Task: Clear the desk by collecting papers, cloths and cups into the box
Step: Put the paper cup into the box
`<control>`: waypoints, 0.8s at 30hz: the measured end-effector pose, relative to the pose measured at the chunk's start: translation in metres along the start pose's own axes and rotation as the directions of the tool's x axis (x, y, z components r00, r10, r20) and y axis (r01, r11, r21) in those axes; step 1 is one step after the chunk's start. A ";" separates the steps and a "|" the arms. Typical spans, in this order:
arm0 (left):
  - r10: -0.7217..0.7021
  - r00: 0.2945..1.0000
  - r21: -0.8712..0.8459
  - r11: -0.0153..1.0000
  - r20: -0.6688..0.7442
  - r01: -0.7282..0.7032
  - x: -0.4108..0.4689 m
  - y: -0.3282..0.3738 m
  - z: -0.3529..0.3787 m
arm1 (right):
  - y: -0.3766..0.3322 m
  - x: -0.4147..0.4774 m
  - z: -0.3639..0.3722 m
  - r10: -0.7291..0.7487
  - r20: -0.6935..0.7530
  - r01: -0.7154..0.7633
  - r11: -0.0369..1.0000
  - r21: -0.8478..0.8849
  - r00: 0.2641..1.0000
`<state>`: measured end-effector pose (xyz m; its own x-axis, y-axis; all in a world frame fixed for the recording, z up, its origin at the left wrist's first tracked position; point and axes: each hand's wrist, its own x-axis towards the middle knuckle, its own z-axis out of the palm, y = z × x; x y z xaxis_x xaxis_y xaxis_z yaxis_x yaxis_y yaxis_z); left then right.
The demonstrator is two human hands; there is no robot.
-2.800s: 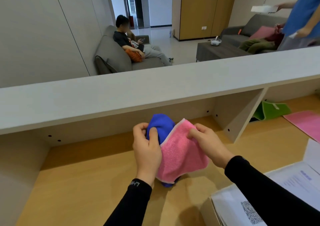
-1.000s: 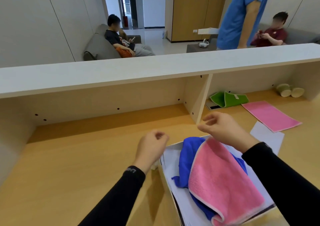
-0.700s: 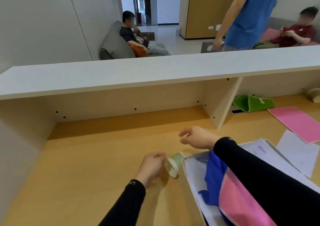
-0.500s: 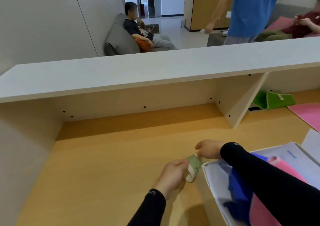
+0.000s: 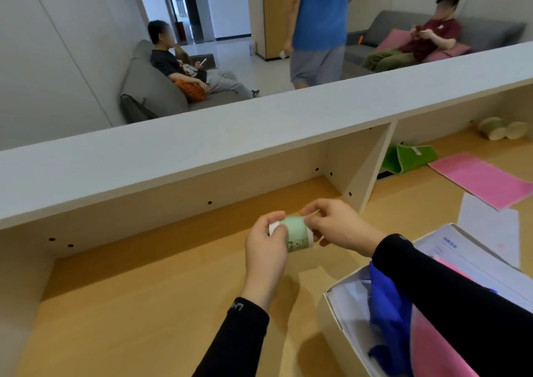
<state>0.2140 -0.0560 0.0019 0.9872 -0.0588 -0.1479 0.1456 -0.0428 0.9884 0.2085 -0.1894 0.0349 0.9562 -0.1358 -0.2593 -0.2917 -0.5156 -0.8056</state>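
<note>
Held on its side just below centre frame, clear of the desktop: a small pale-green printed paper cup [image 5: 297, 234]. Gripped round its left end by the left hand [image 5: 266, 249], fingers curled over it; pinched at its right end between thumb and fingertips of the right hand [image 5: 337, 223] (which end is the mouth, hard to tell).

Probably very light and thin-walled, easily crushed by a squeeze across the middle. Better taken near the rolled rim, where the paper is stiffest, with light pressure. Dry paper, so unlikely to slip.

Lower right of frame: an open pale cardboard box [image 5: 331, 304], already holding white printed papers [image 5: 461, 249], a crumpled blue cloth [image 5: 386, 304] and a pink terry cloth [image 5: 432, 345], partly hidden by the black right sleeve. A short carry rightward and down into it, most likely.

Further out along the right side, on the light wooden desk [image 5: 144, 304]: a loose white sheet [image 5: 487, 223], a flat pink cloth [image 5: 484, 177], a folded green cloth [image 5: 409, 159], and two pale cups [image 5: 501, 130] lying on their sides, all left to collect.
</note>
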 end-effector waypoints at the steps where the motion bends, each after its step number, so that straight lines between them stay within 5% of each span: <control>1: 0.041 0.999 -0.004 0.999 0.020 -0.041 -0.003 0.011 0.005 | -0.004 -0.007 -0.009 -0.037 -0.049 0.038 0.999 0.016 0.998; 7: 0.175 0.970 0.010 0.984 0.169 -0.179 -0.047 0.056 0.061 | 0.006 -0.058 -0.078 -0.115 -0.226 0.134 0.988 0.073 0.967; 15: 0.226 0.945 0.138 0.955 0.235 -0.262 -0.130 0.047 0.152 | 0.079 -0.142 -0.152 -0.105 -0.173 0.124 0.987 0.103 0.979; 24: 0.031 0.973 0.218 0.973 0.230 -0.082 -0.180 0.022 0.208 | 0.144 -0.182 -0.180 -0.043 -0.062 0.048 0.995 0.082 0.997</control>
<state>0.0265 -0.2542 0.0435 0.9501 -0.2875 -0.1213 0.0465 -0.2539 0.9661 -0.0037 -0.3916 0.0619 0.9675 -0.1654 -0.1911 -0.2466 -0.4506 -0.8580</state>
